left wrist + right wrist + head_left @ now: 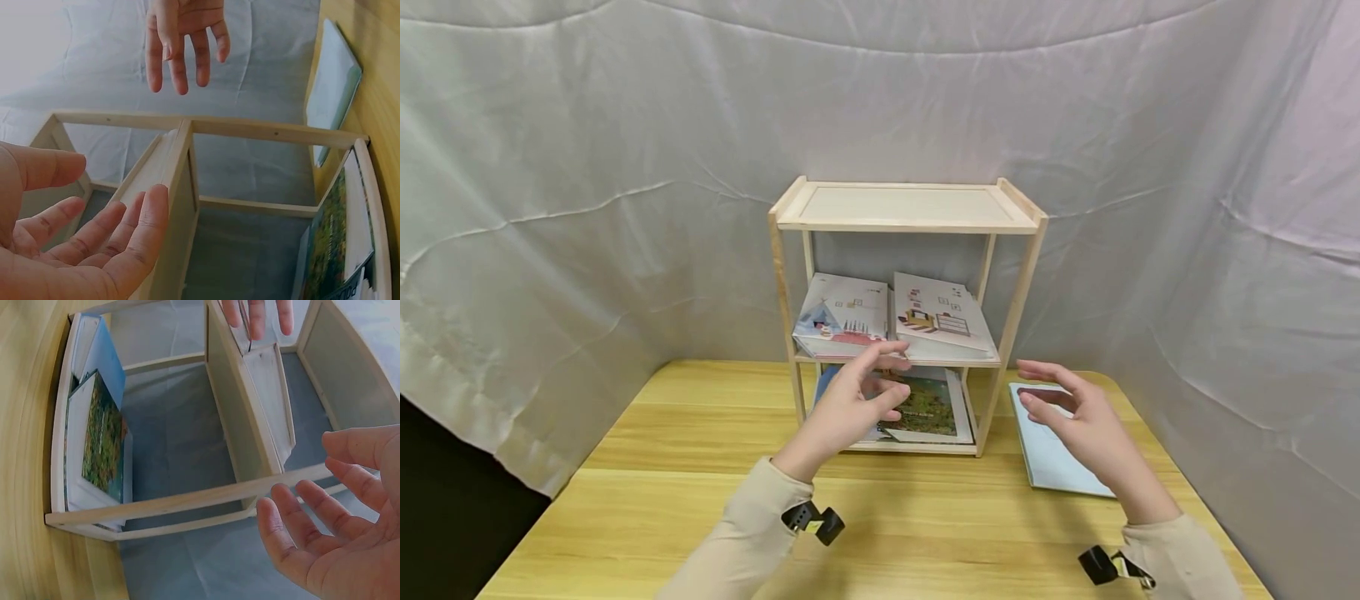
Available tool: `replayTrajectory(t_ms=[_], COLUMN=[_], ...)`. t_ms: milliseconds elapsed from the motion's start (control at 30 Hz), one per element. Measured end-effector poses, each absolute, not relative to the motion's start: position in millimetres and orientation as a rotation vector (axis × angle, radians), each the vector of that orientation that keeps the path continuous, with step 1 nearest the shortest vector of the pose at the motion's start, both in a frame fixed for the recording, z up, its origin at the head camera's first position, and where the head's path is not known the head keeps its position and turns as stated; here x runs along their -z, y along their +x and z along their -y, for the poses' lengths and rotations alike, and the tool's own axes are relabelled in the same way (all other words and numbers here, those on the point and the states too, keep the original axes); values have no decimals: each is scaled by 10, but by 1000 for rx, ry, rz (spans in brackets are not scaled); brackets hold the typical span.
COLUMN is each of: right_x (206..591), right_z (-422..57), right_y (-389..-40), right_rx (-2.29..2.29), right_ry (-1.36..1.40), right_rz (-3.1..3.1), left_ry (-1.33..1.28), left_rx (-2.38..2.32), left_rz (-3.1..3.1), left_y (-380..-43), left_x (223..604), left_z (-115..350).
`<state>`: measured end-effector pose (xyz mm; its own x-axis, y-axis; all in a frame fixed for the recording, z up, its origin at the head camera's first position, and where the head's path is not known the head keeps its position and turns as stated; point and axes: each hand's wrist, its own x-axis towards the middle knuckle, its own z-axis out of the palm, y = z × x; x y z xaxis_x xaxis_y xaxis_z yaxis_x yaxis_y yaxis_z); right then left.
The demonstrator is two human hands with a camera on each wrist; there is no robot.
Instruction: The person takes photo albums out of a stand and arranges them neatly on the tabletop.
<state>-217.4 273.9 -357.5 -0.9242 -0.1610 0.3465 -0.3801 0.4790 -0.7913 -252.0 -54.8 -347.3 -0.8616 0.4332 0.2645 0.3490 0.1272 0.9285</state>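
Note:
My left hand (850, 404) hovers in front of the small wooden shelf (906, 208), its fingers loosely bent and holding nothing. To the right of the shelf, my right hand (1086, 425) hangs over a pale blue book (1052, 454) lying on the table, also with nothing in its fingers. On the middle shelf, a white book with a tent picture (842, 304) lies at the left and a white book with a furniture picture (940, 312) at the right. Books with a green, leafy cover (925, 408) and a blue cover (107, 362) lie on the bottom shelf, partly hidden by my left hand.
The shelf stands at the back of a yellow wood-grain table (700, 483). Grey cloth (625, 208) hangs behind it and along both sides. Black bands with small devices (812, 521) sit on both wrists.

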Motion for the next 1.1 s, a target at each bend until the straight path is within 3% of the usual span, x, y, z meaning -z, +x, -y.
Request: replayTrajectory(t_ms=[1100], right_x=[3441], right_z=[-2423], right_y=[-2310], right_rx=[-1343], right_ry=[491], right_rz=[2560], left_ry=[608], left_rx=[-2013], left_rz=[-2266], left_y=[-2764], left_x=[3323], left_z=[603])
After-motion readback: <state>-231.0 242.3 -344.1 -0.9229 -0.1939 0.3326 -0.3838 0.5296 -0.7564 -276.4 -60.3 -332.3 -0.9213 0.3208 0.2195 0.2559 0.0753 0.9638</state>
